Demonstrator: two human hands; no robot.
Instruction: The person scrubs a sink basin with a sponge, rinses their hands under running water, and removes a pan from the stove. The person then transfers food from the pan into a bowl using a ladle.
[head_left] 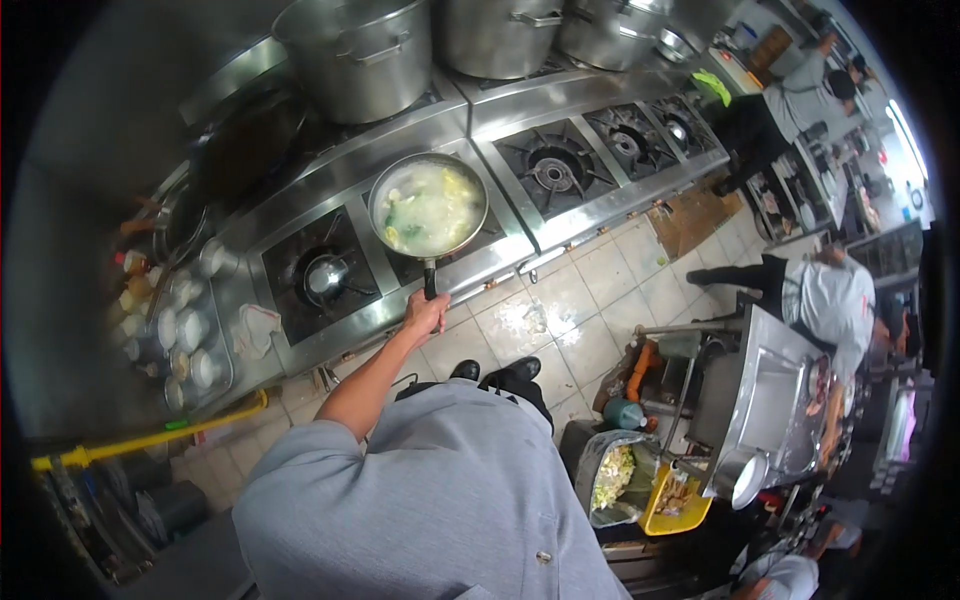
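My left hand (425,313) is wrapped around the black handle of a frying pan (486,205). The pan sits over a burner at the front of the stove (510,262), apparently level. Inside it is a cloudy, whitish liquid (430,205) with green and yellow pieces in it. To the left of the pan is another burner (325,272) with a shiny round centre. My right hand does not show anywhere in the view.
Large metal pots (365,75) stand along the back. A white cloth (257,330) and a tray of seasoning containers (190,335) lie left. Bare burners (553,172) continue right. Behind me are a lined bin (612,475), a yellow basket (675,500), a sink (775,385) and co-workers (830,295).
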